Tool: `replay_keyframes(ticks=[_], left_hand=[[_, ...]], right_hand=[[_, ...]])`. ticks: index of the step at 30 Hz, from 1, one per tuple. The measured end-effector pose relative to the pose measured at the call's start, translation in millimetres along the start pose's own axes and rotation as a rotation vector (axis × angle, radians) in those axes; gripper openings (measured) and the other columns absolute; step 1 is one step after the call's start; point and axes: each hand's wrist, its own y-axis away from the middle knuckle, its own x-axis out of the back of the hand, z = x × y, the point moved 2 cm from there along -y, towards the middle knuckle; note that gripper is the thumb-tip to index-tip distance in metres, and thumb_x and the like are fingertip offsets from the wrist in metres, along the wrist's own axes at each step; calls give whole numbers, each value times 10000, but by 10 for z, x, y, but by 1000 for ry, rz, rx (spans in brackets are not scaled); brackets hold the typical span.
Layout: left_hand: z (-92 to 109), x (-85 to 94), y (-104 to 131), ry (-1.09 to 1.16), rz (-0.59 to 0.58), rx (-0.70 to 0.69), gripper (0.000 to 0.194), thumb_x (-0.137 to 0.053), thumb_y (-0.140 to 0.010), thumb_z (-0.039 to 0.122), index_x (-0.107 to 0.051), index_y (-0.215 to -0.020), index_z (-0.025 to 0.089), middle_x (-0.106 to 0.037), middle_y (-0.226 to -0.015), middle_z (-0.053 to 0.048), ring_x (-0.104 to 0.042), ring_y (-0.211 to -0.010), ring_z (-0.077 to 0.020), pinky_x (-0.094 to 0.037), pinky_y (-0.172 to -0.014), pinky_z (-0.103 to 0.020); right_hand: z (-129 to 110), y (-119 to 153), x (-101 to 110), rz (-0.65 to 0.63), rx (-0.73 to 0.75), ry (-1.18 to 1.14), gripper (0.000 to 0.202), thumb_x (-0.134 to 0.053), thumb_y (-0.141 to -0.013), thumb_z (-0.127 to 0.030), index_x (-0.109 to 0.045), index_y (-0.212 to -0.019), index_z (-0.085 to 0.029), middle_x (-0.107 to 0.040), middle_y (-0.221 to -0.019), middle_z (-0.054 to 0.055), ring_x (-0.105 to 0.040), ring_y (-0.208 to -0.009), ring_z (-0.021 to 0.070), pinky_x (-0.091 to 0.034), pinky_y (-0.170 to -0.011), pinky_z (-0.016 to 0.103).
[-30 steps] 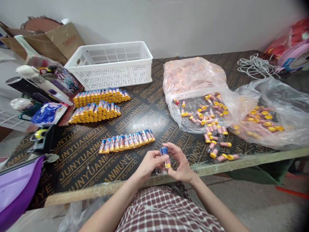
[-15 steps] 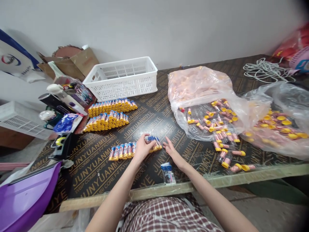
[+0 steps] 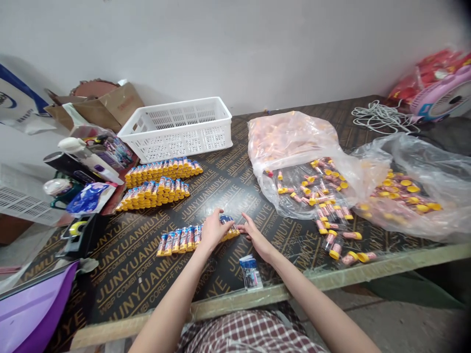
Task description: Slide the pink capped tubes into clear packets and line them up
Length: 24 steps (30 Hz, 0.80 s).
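My left hand (image 3: 213, 231) lies over the front row of small candy tubes (image 3: 177, 241), hiding part of it. Its thumb is spread from its fingers and reaches over the blue upper ends at the row's right part. Beside that right end is my right hand (image 3: 256, 239), fingers loosely extended, fingertips at or touching the last tube. The tubes have printed blue-and-red wrappers and yellow caps that face me. Close to the table edge, between my forearms, lies a small stack of flat printed blue-and-clear wrappers (image 3: 251, 272).
Two stacked piles of wrapped tubes (image 3: 154, 193) stand before a white plastic basket (image 3: 176, 142). To the right, an open plastic bag (image 3: 290, 132) spills unwrapped pink tubes (image 3: 333, 211). Further over are another bag (image 3: 405, 196), coiled cord (image 3: 382, 117) and a pink fan (image 3: 441, 98). A tape dispenser (image 3: 83, 235) stands left.
The camera view has shifted, so the table scene sits slightly lower and further left. My right hand's fingertips have come closer to the row's right end; my left hand stays over the row.
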Motion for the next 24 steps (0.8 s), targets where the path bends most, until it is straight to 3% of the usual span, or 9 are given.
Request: replay_keyframes(ticks=[4, 9, 12, 13, 16, 20, 24], left_hand=[[49, 60, 19, -11, 16, 10, 459, -717, -653, 474, -626, -1017, 208, -580, -538, -3, -588, -608, -227, -319, -575, -252], [237, 44, 298, -101, 156, -122, 310, -516, -833, 479, -638, -886, 199, -571, -590, -12, -544, -572, -178, -326, -577, -254], [269, -168, 575, -80, -76, -261, 270, -485, -865, 401, -647, -794, 197, -611, -684, -29, -564, -633, -164, -357, -623, -249], [254, -255, 661, -92, -184, -281, 238, -516, -849, 383, -657, -797, 198, -624, -731, -36, -575, -672, -167, -363, -638, -248], [162, -453, 829, -150, -376, -240, 171, -643, -761, 358, -674, -814, 199, -629, -815, -43, -585, -772, -186, -361, -663, -250], [62, -526, 855, -142, -385, -132, 147, -708, -697, 316, -652, -747, 190, -629, -771, -17, -567, -733, -162, -334, -631, -239], [30, -538, 837, -78, -369, -76, 113, -710, -687, 265, -635, -683, 181, -633, -718, -1, -545, -669, -141, -310, -603, -237]], right_hand=[[-1, 3, -30, 33, 36, 78, 626, -356, -900, -577, -279, -1419, -235, -671, -1088, 97, -625, -985, 220, -457, -827, 397], [-72, 121, 125, 170, 101, 253, 648, -458, -852, -553, -336, -1391, -215, -611, -1180, 120, -607, -1030, 214, -472, -828, 360], [-211, 294, 513, 347, 171, 487, 626, -569, -804, -474, -394, -1353, -232, -564, -1239, 100, -571, -1061, 206, -456, -859, 342], [-283, 375, 688, 463, 224, 751, 567, -550, -814, -473, -442, -1316, -234, -591, -1188, 84, -580, -1020, 201, -463, -836, 333], [-418, 589, 1250, 662, 209, 962, 429, -563, -802, -401, -575, -1161, -166, -571, -1144, 131, -499, -1083, 268, -375, -931, 415], [-422, 739, 1770, 819, 111, 1167, 358, -552, -784, -344, -623, -1061, -128, -577, -1008, 172, -437, -1029, 354, -290, -894, 523], [-335, 768, 1902, 866, 59, 1308, 345, -564, -764, -296, -613, -1062, -129, -598, -935, 167, -433, -975, 352, -272, -858, 512]])
